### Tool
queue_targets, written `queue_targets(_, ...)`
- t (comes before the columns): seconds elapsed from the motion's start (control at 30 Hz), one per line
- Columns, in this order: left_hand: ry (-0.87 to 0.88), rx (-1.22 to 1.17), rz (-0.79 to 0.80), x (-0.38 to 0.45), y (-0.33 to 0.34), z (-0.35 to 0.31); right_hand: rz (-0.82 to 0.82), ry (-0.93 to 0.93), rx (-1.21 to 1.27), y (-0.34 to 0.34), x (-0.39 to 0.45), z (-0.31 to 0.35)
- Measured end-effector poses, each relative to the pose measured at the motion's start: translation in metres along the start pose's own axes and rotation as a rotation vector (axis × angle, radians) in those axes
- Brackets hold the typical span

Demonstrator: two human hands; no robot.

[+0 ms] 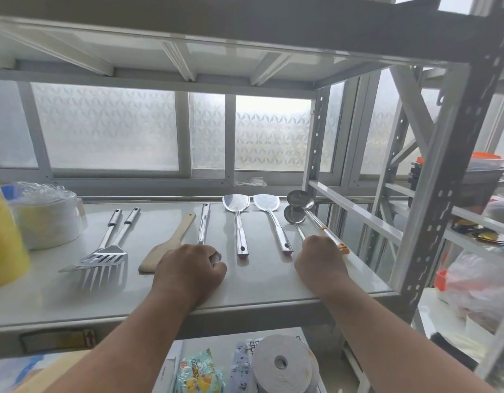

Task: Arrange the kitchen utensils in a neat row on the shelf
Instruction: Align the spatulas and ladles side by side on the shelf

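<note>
Metal utensils lie in a row on the white shelf (259, 282). From the left come a slotted turner (101, 258), a fork-like turner (108, 268) and a wooden spatula (171, 245). My left hand (192, 269) is closed over the head end of a steel utensil (204, 222) whose handle points away. Two steel spatulas (239, 222) (273, 219) lie to its right, handles toward me. My right hand (320, 258) grips the handle of a small ladle (294, 215). A larger ladle (300, 199) with an orange-tipped handle lies beside it near the shelf's right edge.
A stack of clear plastic containers (47, 215) and a yellow object (3, 236) stand at the shelf's left. The rack's upright post (443, 194) rises on the right, with bags and pots beyond. A tape roll (283, 363) and snack packets lie on the lower shelf.
</note>
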State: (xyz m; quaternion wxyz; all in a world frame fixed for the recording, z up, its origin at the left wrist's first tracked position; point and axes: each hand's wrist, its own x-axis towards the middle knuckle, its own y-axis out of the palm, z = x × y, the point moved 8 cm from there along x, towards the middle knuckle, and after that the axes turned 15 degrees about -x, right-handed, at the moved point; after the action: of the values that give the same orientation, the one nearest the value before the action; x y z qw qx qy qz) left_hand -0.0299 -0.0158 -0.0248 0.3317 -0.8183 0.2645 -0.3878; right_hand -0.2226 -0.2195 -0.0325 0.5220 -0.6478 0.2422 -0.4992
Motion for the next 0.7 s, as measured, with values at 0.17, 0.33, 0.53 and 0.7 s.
queue_targets(0.17,-0.001,0.004,0.005,-0.001,-0.001,-0.001,0.026,-0.078,-0.085,0.011,0.008,0.004)
queue_targets(0.33,-0.008,0.003,0.005,-0.002,-0.001,-0.002,0.073,-0.261,-0.246,0.031,0.016,0.013)
queue_targets(0.53,-0.016,-0.005,0.011,-0.003,-0.002,-0.002,0.031,-0.296,-0.323,0.030,0.018,0.016)
queue_targets(0.7,-0.027,-0.005,0.018,-0.003,-0.002,-0.002,0.059,-0.251,-0.296,0.038,0.024,0.011)
